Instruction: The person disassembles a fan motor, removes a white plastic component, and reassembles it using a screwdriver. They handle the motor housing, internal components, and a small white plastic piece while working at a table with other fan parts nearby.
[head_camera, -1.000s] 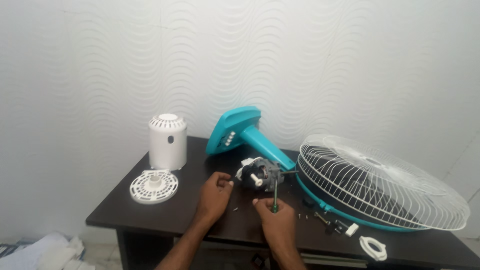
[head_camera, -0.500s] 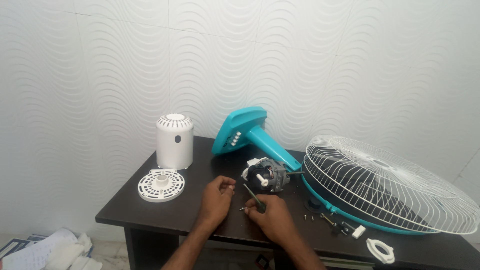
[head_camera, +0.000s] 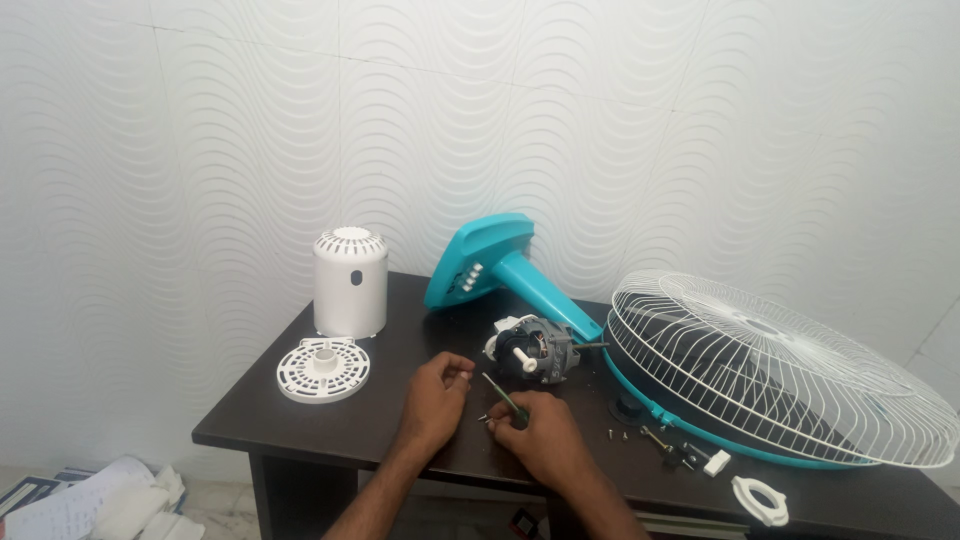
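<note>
My right hand (head_camera: 545, 430) rests on the dark table (head_camera: 380, 425) and grips a green-handled screwdriver (head_camera: 503, 397), its shaft slanting up to the left. My left hand (head_camera: 437, 390) sits beside it with fingertips pinched together, maybe on a small screw; I cannot tell. Just behind both hands lies the bare fan motor (head_camera: 532, 349) with its white shaft, joined to the teal fan stand (head_camera: 497, 262).
A white cylindrical motor cover (head_camera: 350, 283) and a round white vented plate (head_camera: 323, 370) stand at the left. A white wire fan guard (head_camera: 775, 365) over a teal ring fills the right. Loose screws (head_camera: 628, 434), a white plug piece (head_camera: 716, 462) and a white ring (head_camera: 759, 499) lie nearby.
My right hand has lowered from the motor to the table, tilting the screwdriver from upright to slanted. My left hand drew back toward it. The view shifted slightly.
</note>
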